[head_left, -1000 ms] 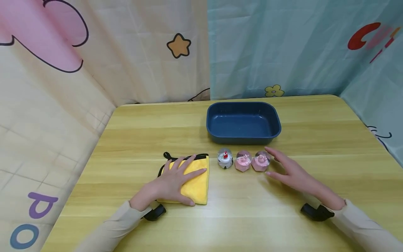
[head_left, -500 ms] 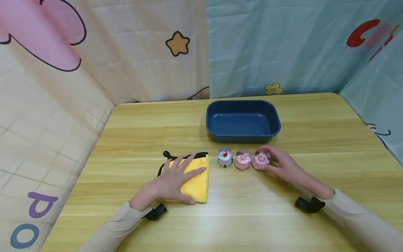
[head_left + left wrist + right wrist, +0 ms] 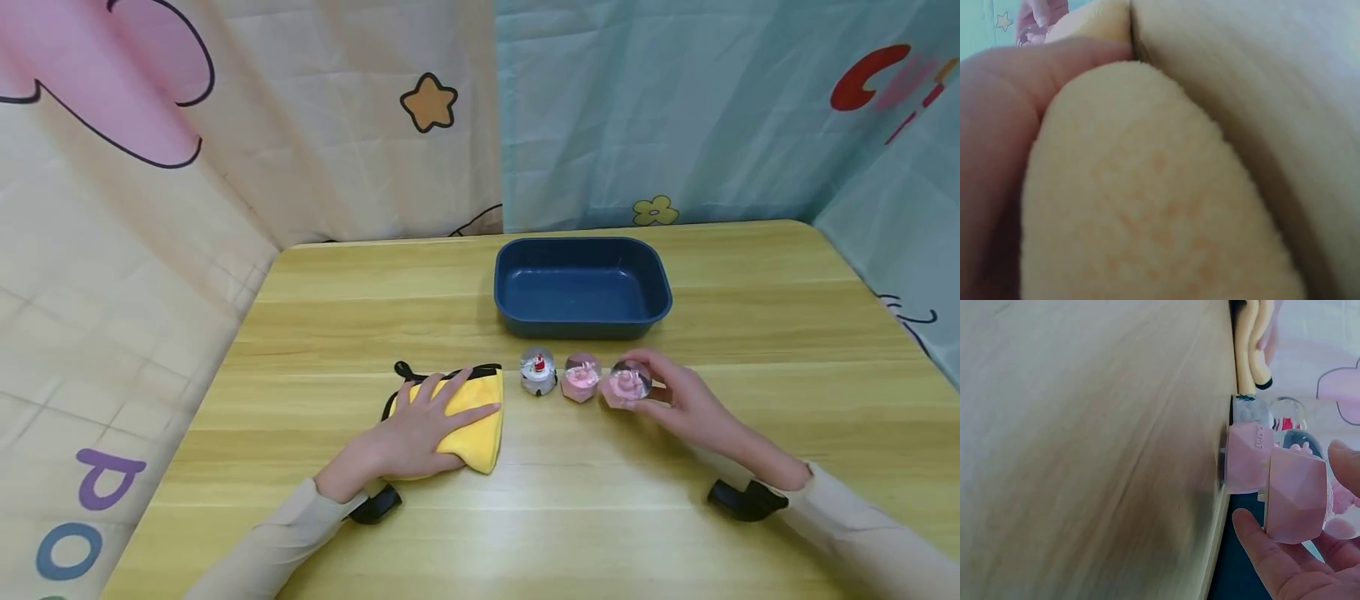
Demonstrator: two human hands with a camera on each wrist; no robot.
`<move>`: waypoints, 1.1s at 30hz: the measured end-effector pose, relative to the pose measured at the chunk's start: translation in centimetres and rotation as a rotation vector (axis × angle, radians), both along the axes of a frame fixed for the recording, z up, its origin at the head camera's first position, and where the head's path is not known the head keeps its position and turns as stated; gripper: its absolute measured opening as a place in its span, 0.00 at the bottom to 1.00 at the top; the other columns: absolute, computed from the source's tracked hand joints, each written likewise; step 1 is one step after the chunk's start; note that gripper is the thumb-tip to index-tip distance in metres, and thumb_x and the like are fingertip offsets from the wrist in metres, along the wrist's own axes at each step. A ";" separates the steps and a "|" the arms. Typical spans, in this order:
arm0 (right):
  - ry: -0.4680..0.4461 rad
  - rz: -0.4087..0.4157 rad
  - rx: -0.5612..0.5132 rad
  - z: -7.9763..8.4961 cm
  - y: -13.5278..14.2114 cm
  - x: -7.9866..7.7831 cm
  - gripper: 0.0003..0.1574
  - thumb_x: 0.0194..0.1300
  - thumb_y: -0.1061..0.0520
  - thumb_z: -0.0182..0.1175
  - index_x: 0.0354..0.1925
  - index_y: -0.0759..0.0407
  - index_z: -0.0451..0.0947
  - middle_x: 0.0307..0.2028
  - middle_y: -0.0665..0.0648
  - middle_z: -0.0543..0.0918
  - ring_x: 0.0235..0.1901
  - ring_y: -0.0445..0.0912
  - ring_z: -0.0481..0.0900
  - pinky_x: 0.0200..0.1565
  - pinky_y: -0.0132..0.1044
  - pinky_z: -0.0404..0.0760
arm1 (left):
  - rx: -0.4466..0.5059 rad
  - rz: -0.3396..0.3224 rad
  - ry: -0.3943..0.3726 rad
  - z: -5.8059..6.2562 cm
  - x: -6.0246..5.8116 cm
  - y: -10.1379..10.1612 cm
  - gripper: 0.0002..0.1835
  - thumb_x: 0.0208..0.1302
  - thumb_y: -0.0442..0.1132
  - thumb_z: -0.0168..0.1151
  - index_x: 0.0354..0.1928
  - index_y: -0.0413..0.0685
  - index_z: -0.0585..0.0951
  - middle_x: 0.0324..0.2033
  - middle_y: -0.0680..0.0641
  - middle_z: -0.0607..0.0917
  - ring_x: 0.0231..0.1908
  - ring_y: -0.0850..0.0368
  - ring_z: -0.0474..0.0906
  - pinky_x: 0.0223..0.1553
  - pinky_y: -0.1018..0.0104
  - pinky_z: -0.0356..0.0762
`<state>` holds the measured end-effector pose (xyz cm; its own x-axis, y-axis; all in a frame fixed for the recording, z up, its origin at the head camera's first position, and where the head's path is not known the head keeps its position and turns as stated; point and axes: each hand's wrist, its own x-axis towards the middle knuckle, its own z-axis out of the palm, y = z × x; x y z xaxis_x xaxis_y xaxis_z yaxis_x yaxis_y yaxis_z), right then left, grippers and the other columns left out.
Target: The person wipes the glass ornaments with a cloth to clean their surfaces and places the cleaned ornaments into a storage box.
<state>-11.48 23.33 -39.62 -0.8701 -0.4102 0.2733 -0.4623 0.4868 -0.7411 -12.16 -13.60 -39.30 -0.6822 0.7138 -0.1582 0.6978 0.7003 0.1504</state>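
My left hand [image 3: 408,437] lies over a folded yellow cloth [image 3: 478,440] with black trim, fingers spread on top and thumb tucked under the near edge. In the left wrist view, the cloth [image 3: 1154,187] bulges up beside the thumb. My right hand [image 3: 693,412] grips a pink-based snow globe [image 3: 628,382] between thumb and fingers. The right wrist view has its faceted base [image 3: 1297,494] raised off the table and tilted. Just left of it stand a second pink snow globe [image 3: 581,379] and a white one [image 3: 538,373] with a red figure inside.
A dark blue rectangular bin [image 3: 581,325] stands right behind the row of globes. The wooden table [image 3: 555,533] runs back to patterned curtains [image 3: 645,117] behind and at both sides.
My right hand has closed in on the rightmost snow globe, gripped it and begun tilting it up. The left thumb has slid under the cloth, bunching its near edge.
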 end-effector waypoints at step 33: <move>0.262 0.150 0.075 3.6 -5.4 1.3 0.34 0.51 0.64 0.69 0.56 0.58 0.68 0.47 0.53 0.77 0.40 0.35 0.70 0.33 0.25 0.75 | 0.918 0.142 -0.624 1.7 -0.3 1.2 0.39 0.68 0.40 0.50 0.72 0.66 0.40 0.74 0.56 0.42 0.66 0.54 0.53 0.63 0.59 0.58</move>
